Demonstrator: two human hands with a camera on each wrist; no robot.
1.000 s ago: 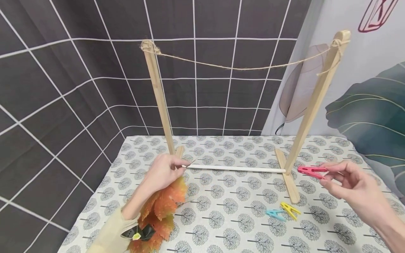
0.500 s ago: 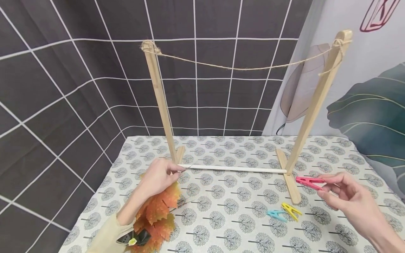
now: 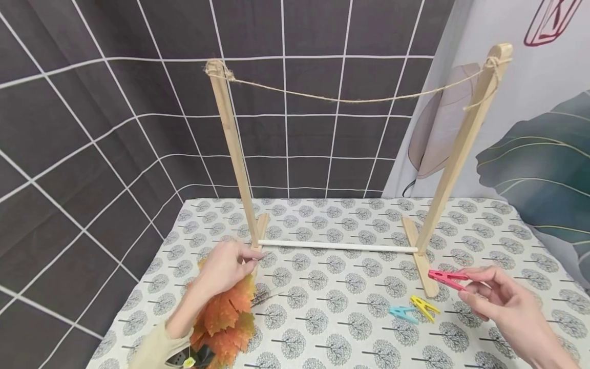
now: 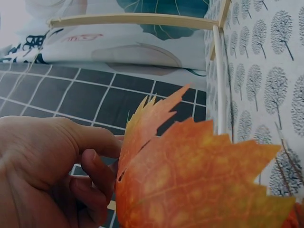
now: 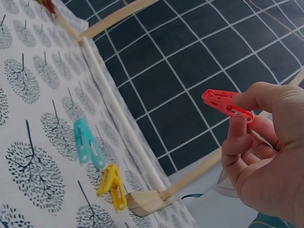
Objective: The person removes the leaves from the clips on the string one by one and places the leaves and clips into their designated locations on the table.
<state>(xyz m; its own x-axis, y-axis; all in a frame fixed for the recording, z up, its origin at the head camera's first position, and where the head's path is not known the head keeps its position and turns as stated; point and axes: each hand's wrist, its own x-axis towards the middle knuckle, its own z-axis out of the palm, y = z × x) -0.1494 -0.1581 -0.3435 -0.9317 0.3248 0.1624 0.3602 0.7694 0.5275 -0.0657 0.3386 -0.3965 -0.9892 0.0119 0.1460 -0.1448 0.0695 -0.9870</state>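
Note:
My left hand (image 3: 226, 266) pinches a thin stem between thumb and index finger, beside the foot of the left wooden post (image 3: 234, 154). Below it hangs an orange-and-yellow artificial maple leaf (image 4: 185, 175), large in the left wrist view. Several more maple leaves (image 3: 237, 330) lie in a pile on the table under that forearm, partly hidden. My right hand (image 3: 507, 302) grips a red clothespin (image 3: 446, 278) by its handle end, with the tip pointing left, in front of the right post (image 3: 463, 154). A blue clothespin (image 3: 403, 313) and a yellow clothespin (image 3: 425, 308) lie nearby.
A sagging twine (image 3: 341, 100) is tied between the tops of the two posts. A white rod (image 3: 341, 246) joins their wooden feet. The tablecloth (image 3: 332, 328) has a tree print. Behind the table hangs a dark gridded curtain (image 3: 313, 138).
Both hands have moved toward the person: the left slightly down and left with the stem, the right downward with the red clothespin. The stand and loose clothespins stay put.

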